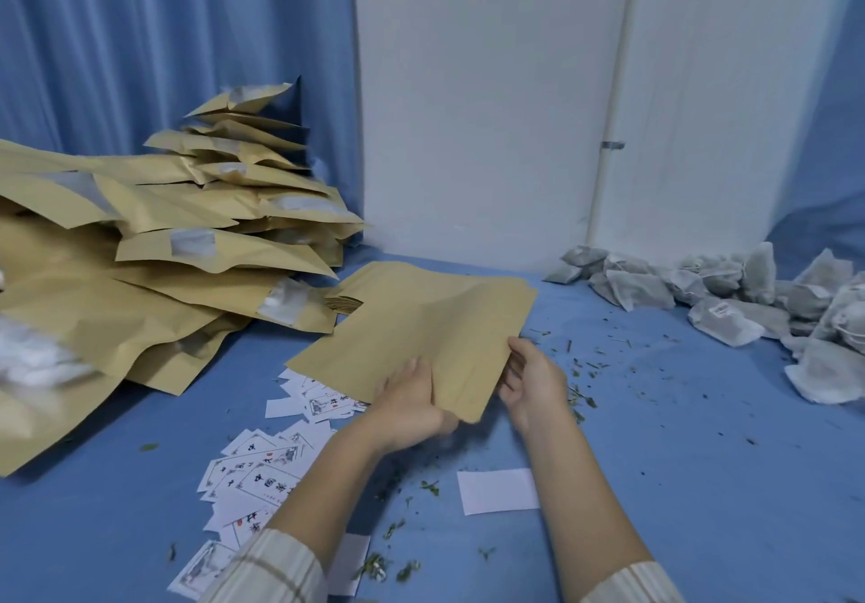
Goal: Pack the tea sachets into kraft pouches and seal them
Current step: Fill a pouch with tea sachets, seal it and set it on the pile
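Note:
A flat kraft pouch (421,331) lies tilted over the blue table in the middle of the view. My left hand (412,403) holds its near edge from below, fingers tucked under the paper. My right hand (533,380) pinches the pouch's right near corner. Grey mesh tea sachets (730,298) are heaped at the right against the wall, apart from both hands. A tall stack of kraft pouches with clear windows (196,237) rises at the left.
Printed white label cards (262,476) lie scattered near my left forearm. One blank white card (498,491) sits between my arms. Loose tea leaf crumbs (590,368) dot the blue cloth. A white wall panel (491,110) and blue curtains (140,40) close the back.

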`<state>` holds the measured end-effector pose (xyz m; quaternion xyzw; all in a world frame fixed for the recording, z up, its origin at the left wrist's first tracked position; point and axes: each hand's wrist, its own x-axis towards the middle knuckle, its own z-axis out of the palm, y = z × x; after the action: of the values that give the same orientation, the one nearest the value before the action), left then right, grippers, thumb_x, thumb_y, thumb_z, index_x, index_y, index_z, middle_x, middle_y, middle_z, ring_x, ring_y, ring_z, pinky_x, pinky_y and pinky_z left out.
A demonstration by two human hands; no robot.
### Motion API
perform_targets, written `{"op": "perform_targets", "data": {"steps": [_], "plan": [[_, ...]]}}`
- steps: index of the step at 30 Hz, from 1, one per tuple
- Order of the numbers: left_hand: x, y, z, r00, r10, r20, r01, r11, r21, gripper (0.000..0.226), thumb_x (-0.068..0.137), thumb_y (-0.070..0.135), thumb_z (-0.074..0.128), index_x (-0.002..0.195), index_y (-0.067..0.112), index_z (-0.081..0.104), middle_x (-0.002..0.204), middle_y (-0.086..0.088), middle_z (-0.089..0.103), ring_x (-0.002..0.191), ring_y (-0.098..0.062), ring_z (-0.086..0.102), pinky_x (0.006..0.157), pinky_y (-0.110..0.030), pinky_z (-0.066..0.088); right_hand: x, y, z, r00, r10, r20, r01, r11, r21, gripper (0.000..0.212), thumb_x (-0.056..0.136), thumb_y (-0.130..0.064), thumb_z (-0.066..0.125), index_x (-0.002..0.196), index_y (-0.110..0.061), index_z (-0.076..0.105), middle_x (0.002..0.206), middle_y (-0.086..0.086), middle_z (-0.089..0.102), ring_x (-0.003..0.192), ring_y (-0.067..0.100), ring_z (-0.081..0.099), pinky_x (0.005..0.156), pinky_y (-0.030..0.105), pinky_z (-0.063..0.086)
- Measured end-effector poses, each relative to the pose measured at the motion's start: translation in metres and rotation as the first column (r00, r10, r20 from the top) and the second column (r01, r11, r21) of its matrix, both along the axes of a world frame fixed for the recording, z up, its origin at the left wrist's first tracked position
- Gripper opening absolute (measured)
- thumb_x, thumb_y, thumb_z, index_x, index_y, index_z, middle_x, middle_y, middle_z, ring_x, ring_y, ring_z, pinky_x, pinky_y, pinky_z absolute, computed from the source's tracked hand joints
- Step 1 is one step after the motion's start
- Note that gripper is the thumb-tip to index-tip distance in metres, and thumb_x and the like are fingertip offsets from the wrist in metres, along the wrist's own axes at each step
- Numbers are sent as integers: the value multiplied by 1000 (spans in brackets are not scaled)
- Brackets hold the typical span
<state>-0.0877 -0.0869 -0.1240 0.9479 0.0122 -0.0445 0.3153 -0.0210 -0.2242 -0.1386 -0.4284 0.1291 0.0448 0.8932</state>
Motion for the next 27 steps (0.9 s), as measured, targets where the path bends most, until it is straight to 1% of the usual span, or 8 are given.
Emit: {"op": "perform_targets", "data": {"steps": [4, 7, 9, 11, 14, 19, 23, 27], "plan": [[2, -10, -1, 996, -39, -84, 32, 996, -84, 109, 62, 51, 58, 150, 11, 8, 157, -8, 9, 145, -25, 6, 117, -45, 13, 6, -16, -6, 989, 147, -14, -146, 988, 41, 7, 86, -11, 64, 90, -5, 64, 82, 9, 70, 80, 20, 66, 59, 32, 52], [13, -23, -9, 997, 74, 19, -68, 976, -205, 85, 88, 60, 46, 152, 30, -1, 160, -6, -8, 147, -22, -8, 118, -45, 2, 7, -16, -9, 982, 188, -23, -186, 980, 70, 8, 83, -8, 66, 90, -3, 64, 73, 9, 72, 74, 20, 68, 53, 31, 54], [24, -31, -15, 978, 134, 161, -114, 986, -125, 63, 95, 55, 34, 151, 35, 11, 160, -4, -1, 147, -23, -2, 118, -45, 4, 7, -14, -12, 985, 173, -17, -171, 981, 90, 7, 83, -7, 66, 88, -3, 64, 72, 8, 73, 68, 18, 70, 49, 27, 55], [33, -38, -19, 928, 121, 353, -99, 992, -80, 49, 99, 43, 35, 147, 34, 28, 159, 2, 16, 145, -20, 12, 116, -41, 12, 8, -10, -14, 987, 157, -13, -155, 982, 105, 6, 83, -7, 67, 88, -3, 65, 72, 8, 73, 66, 16, 70, 50, 26, 56], [42, -46, -21, 849, 175, 498, -78, 975, -209, 38, 96, 29, 47, 133, 28, 54, 138, 6, 53, 128, -18, 45, 105, -33, 35, 9, -6, -15, 987, 159, 19, -160, 980, 119, 4, 83, -5, 66, 86, -4, 66, 72, 6, 73, 66, 13, 70, 59, 27, 57], [47, -53, -21, 879, 329, 346, -173, 895, -412, 33, 91, 41, 54, 121, 32, 63, 118, 6, 67, 110, -12, 59, 90, -25, 45, 10, 0, -19, 981, 189, 31, -192, 963, 189, 6, 83, -10, 66, 88, -6, 67, 76, 5, 73, 69, 10, 70, 81, 27, 54], [45, -53, -23, 880, 349, 323, -103, 803, -587, 25, 88, 41, 61, 106, 26, 70, 103, 8, 71, 99, -7, 64, 90, -27, 49, 9, 5, -20, 977, 214, 21, -210, 929, 304, 12, 83, -17, 65, 85, -5, 67, 77, 7, 73, 82, 13, 67, 96, 27, 47], [44, -54, -26, 885, 352, 304, -65, 740, -669, 23, 89, 32, 62, 105, 19, 71, 98, 6, 72, 96, -7, 65, 85, -21, 50, 5, 12, -19, 975, 224, 4, -209, 902, 378, 22, 83, -26, 66, 86, -5, 67, 86, 8, 72, 94, 16, 64, 99, 29, 45]]}}
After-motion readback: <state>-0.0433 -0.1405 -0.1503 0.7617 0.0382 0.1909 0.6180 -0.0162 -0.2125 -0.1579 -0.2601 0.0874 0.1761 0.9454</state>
